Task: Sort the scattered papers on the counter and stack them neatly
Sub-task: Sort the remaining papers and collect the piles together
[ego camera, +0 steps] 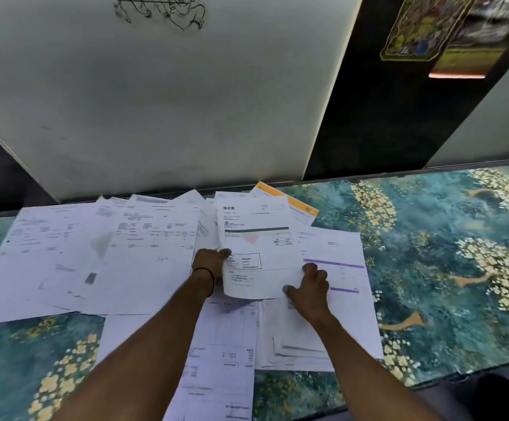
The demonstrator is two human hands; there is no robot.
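Sheet (256, 247), one, pinched by left hand (209, 262) and right hand (309, 287), roughly a dozen papers (144, 253) overlapping on counter (429, 268).

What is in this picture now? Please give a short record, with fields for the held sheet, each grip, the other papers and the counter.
held sheet: printed form, on top of the others, between both grips
left grip: holds its left edge, thumb on top
right grip: holds its lower right corner
other papers: scattered, overlapping, not yet stacked
counter: teal floral surface
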